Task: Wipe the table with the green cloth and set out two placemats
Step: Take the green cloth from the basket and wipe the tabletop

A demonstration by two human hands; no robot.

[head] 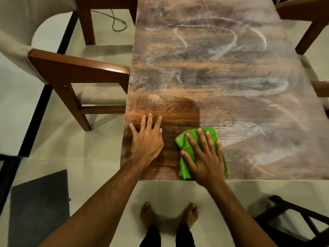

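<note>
A folded green cloth (185, 145) lies on the wooden table (222, 72) near its front edge. My right hand (204, 155) presses flat on the cloth with fingers straight and spread. My left hand (146, 138) rests flat on the bare wood to the left of the cloth, near the table's front left corner. The wood around my left hand looks dark and clean; the rest of the top carries whitish dusty smears. No placemats are in view.
A wooden chair (74, 73) with a pale seat stands against the table's left side. Parts of other chairs (306, 16) show at the right. A dark mat (39, 207) lies on the floor at lower left, a black rack (299, 221) at lower right. My bare feet stand before the table.
</note>
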